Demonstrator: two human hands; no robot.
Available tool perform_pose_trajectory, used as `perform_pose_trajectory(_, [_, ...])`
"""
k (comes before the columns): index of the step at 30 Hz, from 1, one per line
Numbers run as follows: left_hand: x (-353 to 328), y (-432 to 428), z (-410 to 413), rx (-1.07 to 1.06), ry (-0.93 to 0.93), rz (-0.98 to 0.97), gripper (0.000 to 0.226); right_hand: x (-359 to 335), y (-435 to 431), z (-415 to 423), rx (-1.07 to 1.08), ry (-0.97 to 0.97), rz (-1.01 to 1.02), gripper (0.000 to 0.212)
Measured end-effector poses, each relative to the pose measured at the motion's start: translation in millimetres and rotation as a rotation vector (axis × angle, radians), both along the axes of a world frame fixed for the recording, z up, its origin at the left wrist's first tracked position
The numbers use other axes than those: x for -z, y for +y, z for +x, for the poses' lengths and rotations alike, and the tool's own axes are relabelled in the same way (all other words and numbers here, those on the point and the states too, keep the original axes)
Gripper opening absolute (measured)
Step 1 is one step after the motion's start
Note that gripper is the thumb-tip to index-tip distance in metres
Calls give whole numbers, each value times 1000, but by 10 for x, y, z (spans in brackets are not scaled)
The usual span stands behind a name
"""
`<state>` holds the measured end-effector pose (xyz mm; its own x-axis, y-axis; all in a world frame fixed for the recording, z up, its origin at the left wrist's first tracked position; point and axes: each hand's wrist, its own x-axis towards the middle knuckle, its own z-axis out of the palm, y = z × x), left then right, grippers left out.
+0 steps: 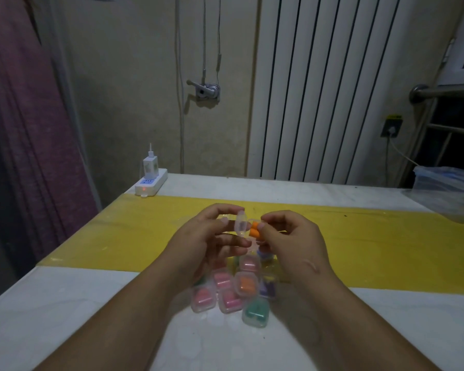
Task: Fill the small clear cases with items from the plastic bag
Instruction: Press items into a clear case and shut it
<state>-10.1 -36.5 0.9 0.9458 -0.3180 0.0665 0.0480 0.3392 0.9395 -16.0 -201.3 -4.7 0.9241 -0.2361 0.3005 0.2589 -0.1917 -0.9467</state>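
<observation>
A: What is in hand here?

B: A small clear case, hinged open and held in the air above the yellow strip that crosses the table. The left hand holds it, thumb below and fingers curled over its lid side, which stands up towards the camera, so the mouth faces the other hand.

A: And the right hand?

B: Its fingertips pinch two orange earplugs at the open half of the case. I judge that they are being pressed in; whether they are fully seated I cannot tell, since the fingers cover the rim.

A: Why work in the air and not on the table?

B: Probably because a case this light would slide about; held by the lid side, its mouth meets the pinch squarely.

A: Where do the finished ones go?

B: A cluster of filled cases lies just under the wrists, at the near edge of the yellow strip and on the white part in front of it: pink, orange, purple and green contents, lids down as far as I can see. Kept close, each new one can simply be dropped there.

A: And the supply?

B: A plastic bag sits at the far right edge of the table, well apart from the hands. Its contents are blurred.

A: Anything else?

B: A white power strip with a charger plugged in, at the far left corner.
</observation>
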Motion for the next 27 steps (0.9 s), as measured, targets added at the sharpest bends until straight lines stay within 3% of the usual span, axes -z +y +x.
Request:
perform_pose_trajectory(6, [49,-19,1,-51,-118,196,31,20,57,-21,-77,41,111,6])
perform_pose_trajectory(12, [12,-20,7,-161,-150,244,35,8,80,-24,-145,115,259,20])
perform_pose_trajectory(17, [45,8,38,-202,-225,343,39,-4,80,-35,-133,82,115,7])
perform_pose_trajectory(21, [60,44,103,-368,-261,326,30,-61,-70,30,31,34,41,1])
perform_pose_trajectory(27, [121,88,175,-584,-350,489,26,6,-250,113,72,98,-144,3])
